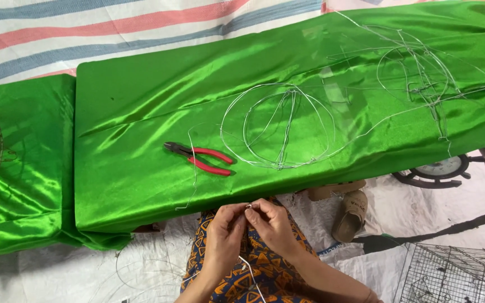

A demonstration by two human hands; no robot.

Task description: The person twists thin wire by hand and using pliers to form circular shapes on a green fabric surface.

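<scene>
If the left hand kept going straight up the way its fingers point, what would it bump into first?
Most likely the edge of the green satin cloth draped over the bench, just above the left hand. Farther along lie the red-handled pliers. Depth is hard to judge here.

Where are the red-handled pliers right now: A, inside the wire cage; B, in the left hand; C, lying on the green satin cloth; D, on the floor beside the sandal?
C: the red-handled pliers lie on the green satin cloth, while both hands pinch a thin wire.
</scene>
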